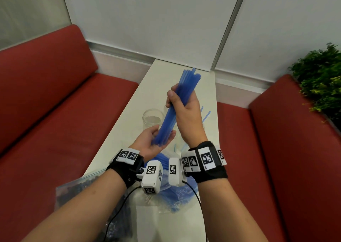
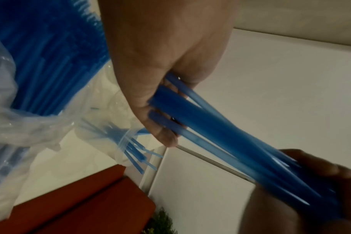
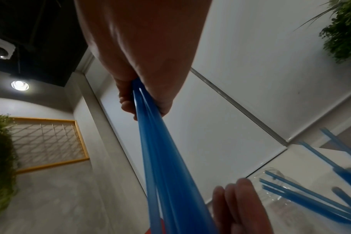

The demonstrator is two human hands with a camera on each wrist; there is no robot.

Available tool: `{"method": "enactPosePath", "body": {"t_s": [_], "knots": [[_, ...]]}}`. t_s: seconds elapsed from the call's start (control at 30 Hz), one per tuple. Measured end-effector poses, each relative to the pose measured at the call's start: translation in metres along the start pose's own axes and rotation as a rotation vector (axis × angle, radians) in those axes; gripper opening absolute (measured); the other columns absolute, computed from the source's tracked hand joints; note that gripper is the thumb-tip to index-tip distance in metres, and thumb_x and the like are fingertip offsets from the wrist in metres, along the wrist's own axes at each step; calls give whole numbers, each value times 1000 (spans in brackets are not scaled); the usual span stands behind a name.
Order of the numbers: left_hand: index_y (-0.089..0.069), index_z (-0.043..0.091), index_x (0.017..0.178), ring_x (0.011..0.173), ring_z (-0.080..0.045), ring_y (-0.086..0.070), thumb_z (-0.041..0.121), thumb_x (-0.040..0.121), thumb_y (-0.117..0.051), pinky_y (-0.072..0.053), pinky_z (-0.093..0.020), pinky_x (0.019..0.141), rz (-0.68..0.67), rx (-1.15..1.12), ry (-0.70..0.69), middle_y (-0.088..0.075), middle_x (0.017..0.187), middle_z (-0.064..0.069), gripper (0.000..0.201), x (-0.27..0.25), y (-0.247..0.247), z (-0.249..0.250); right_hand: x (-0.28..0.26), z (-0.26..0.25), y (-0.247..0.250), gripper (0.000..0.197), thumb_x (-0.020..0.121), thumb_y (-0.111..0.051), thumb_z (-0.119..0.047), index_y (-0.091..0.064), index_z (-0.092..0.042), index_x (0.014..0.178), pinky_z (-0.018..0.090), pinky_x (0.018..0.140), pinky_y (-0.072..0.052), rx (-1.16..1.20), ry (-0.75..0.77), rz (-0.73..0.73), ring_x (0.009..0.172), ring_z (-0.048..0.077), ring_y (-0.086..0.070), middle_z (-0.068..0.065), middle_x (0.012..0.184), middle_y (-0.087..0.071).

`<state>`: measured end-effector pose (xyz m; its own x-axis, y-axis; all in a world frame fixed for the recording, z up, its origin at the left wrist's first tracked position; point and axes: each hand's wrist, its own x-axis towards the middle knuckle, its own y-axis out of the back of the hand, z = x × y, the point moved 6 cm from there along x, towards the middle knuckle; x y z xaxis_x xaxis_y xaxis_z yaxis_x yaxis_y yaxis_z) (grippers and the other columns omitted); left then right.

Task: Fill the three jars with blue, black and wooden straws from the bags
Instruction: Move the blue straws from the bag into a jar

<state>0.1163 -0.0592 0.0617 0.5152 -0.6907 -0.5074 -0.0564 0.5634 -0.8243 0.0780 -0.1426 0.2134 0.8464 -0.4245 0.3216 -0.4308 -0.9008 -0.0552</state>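
Two hands up over worktop (image 1: 147,87). Right hand (image 1: 186,112) wrapped tight round bunch of blue straws (image 1: 177,109), bunch tilted, tops pointing up and away. Left hand (image 1: 153,142) flat, palm up, fingers loose; straw bottoms rest on it. Clear jar (image 1: 153,120) stands on worktop just behind left hand. More blue straws poke out, maybe from second jar behind right hand; hard to see. Bag of blue straws (image 1: 175,195) lies near wrists. Bag of dark straws (image 1: 77,192) at left.
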Motion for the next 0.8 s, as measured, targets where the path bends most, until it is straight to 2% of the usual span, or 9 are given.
{"method": "enactPosePath", "body": {"t_s": [0.1,0.13,0.23,0.37,0.4,0.5,0.63,0.7,0.8], "knots": [[-60,-9,111,89,-35,-71,9,95,-55,-56,-44,89,-39,8,-28,-68,101,-24,25,1,-1,-3,1,-4,2,5,102,-61,-16,-57,-13,104,28,77,-51,24,-10,12,74,16,-57,4,81,-58],[-61,-9,107,91,-36,-70,11,93,-58,-56,-45,89,-57,43,-13,-68,100,-24,25,0,-1,-5,2,-8,3,6,101,-63,-18,-58,-15,102,30,77,-52,35,0,11,73,16,-56,2,79,-59],[-68,-8,103,105,-36,-66,22,87,-64,-53,-48,94,-128,149,52,-67,111,-23,34,-3,-7,-14,7,-17,1,14,95,-71,-24,-59,-17,96,35,73,-53,28,29,1,69,18,-56,-1,75,-59],[-74,-6,85,84,-29,-71,23,96,-50,-60,-39,74,-110,150,74,-70,93,-19,39,1,-16,-21,2,-9,2,22,89,-79,-28,-61,-16,88,35,72,-51,12,-22,38,67,21,-56,6,70,-57],[-72,-5,86,82,-28,-71,23,98,-49,-60,-39,73,-97,163,79,-69,91,-18,39,2,-17,-22,0,-8,4,23,87,-80,-31,-62,-18,85,36,72,-52,12,-29,52,67,21,-56,7,69,-57],[-66,-7,97,88,-27,-68,20,97,-53,-59,-37,85,-85,159,90,-66,96,-19,29,3,-16,-25,-1,-7,7,23,85,-82,-34,-61,-25,77,40,74,-52,25,-35,53,66,22,-57,5,66,-57],[-62,-4,98,75,-23,-68,20,96,-55,-61,-30,60,-45,158,121,-64,87,-15,25,5,-8,-34,-5,-2,11,25,86,-80,-30,-59,-22,75,37,72,-51,-10,-48,54,64,20,-56,5,65,-56],[-63,-4,93,68,-22,-68,19,96,-55,-60,-28,56,-5,180,112,-64,79,-15,25,7,-1,-35,-5,-2,14,25,86,-80,-31,-59,-25,73,36,71,-52,-16,-48,58,64,19,-57,4,64,-57],[-64,-3,84,63,-21,-65,19,92,-58,-59,-29,56,52,219,94,-60,68,-13,24,10,6,-36,-6,-2,16,27,87,-79,-31,-58,-26,72,40,69,-50,1,-64,43,61,21,-54,4,61,-55]]}}
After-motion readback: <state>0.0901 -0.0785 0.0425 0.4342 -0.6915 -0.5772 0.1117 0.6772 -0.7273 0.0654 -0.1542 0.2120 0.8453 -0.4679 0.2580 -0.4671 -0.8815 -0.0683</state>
